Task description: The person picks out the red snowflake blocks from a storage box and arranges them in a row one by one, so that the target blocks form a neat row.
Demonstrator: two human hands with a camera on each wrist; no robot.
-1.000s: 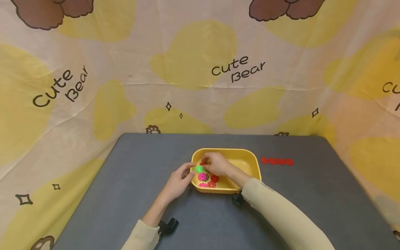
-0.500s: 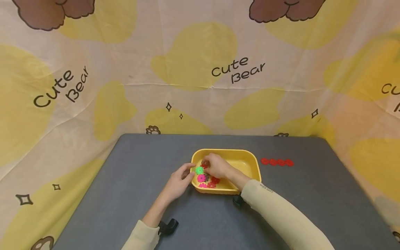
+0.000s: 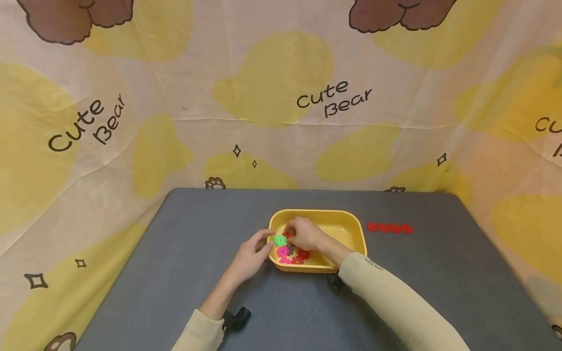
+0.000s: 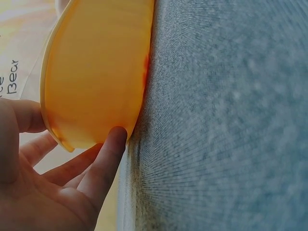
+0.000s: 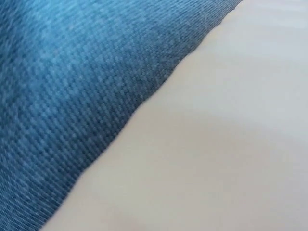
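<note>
In the head view a yellow plastic basin (image 3: 317, 212) stands on the table. My left hand (image 3: 249, 258) holds its left end; the left wrist view shows the thumb at the rim and fingertips on the outer wall of the basin (image 4: 96, 72). Inside it, my right hand (image 3: 305, 233) pinches a red notched disc (image 3: 287, 235) beside a bright green notched disc (image 3: 280, 240). Pink notched discs (image 3: 283, 251), a dark grey one (image 3: 291, 250) and red ones (image 3: 303, 254) lie nearer the front wall. The right wrist view holds only cloth and a pale blurred surface.
Several red notched discs (image 3: 389, 227) lie in a row on the grey table (image 3: 210, 214), right of the basin. A printed cloth (image 3: 272, 78) hangs behind the table and along both sides. Black wrist-worn devices (image 3: 237, 318) sit at my wrists.
My right hand has shifted slightly right and toward me, with more of the red disc showing at its fingertips. The left hand and basin keep their places.
</note>
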